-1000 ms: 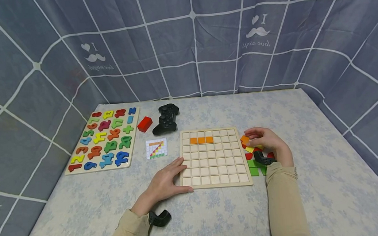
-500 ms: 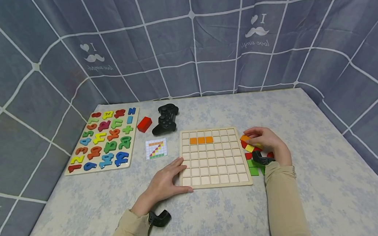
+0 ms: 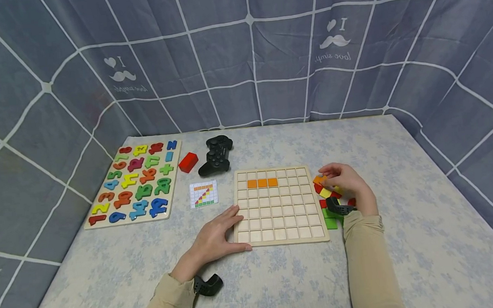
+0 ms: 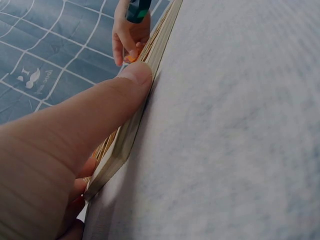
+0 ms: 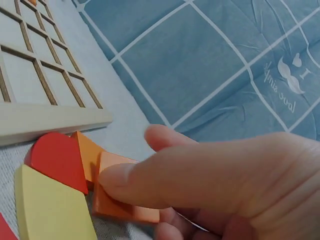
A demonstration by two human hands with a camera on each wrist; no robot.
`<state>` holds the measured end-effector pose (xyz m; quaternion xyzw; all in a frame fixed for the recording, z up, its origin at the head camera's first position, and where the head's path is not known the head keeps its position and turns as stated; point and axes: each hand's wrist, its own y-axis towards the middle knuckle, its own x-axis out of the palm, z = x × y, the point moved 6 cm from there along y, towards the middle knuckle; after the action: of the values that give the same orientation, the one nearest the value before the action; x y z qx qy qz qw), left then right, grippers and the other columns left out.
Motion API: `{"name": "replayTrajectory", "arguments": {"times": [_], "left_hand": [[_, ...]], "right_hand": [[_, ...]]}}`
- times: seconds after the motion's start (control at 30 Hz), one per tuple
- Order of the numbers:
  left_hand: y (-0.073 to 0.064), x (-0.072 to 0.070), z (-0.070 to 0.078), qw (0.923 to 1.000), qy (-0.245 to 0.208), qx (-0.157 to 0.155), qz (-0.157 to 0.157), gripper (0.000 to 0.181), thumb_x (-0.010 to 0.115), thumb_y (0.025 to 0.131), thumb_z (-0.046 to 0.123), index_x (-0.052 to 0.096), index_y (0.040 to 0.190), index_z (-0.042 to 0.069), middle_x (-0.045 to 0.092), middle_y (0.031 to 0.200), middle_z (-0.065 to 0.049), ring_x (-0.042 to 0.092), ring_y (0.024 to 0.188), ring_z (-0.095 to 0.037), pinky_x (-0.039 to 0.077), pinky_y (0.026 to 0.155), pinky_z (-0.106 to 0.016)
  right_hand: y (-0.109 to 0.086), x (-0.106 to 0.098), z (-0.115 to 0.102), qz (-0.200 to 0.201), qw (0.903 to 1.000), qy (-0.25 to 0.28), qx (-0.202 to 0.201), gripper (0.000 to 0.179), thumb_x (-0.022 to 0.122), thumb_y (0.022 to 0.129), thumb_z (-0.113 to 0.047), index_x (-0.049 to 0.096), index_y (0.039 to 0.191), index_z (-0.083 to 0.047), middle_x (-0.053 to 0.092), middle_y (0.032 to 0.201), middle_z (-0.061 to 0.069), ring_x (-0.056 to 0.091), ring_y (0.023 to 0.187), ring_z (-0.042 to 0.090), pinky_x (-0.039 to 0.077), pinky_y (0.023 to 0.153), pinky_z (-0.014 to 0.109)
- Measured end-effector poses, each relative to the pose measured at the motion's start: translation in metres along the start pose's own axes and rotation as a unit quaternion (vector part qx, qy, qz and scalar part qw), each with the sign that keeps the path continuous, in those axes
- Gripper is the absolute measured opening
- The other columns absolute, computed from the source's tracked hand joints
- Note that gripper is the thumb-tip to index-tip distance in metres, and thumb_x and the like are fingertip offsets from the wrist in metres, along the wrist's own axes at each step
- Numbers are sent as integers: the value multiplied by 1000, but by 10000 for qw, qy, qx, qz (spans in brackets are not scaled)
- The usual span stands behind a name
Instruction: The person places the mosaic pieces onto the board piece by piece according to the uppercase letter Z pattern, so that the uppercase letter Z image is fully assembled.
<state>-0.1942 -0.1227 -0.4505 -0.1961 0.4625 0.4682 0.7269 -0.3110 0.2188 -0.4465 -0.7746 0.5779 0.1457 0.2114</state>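
A wooden grid board (image 3: pixel 278 242) lies mid-table, with several orange square tiles (image 3: pixel 263 183) in a row near its top. My left hand (image 3: pixel 214 237) holds the board's near left corner. Its thumb (image 4: pixel 115 95) lies along the near edge, and its fingers are at the left side. Beyond the board's right edge, my right hand (image 3: pixel 346 181) pinches an orange square tile (image 5: pixel 145 214) under its thumb. Beside that tile are an orange triangular piece (image 5: pixel 88 152), a red rounded piece (image 5: pixel 57 161) and a yellow piece (image 5: pixel 52 205). The right hand's other fingers are partly hidden.
Green tiles (image 3: pixel 330 223) lie nearest at the board's right. A small pattern card (image 3: pixel 204 194) is left of the board. Behind it are a black game controller (image 3: pixel 216 156) and a red block (image 3: pixel 189 162). A number puzzle board (image 3: pixel 137 220) stands far left. A grid-patterned curtain (image 3: pixel 241 78) hangs behind.
My right hand has shifted slightly at the tile pile, its wrist edging left and its fingers lifting a little. The left hand and the board stay as they were.
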Motion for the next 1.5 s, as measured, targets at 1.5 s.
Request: {"name": "replayTrajectory", "arguments": {"times": [1.5], "left_hand": [[1, 0, 0, 10000, 40, 10, -7, 81, 72, 70, 61, 58, 129, 6, 39, 146, -9, 34, 135, -22, 37, 103, -43]], "right_hand": [[32, 68, -52, 575, 9928, -978, -372, 27, 67, 88, -19, 69, 111, -5, 65, 104, 14, 59, 93, 30, 48, 78, 41]]}}
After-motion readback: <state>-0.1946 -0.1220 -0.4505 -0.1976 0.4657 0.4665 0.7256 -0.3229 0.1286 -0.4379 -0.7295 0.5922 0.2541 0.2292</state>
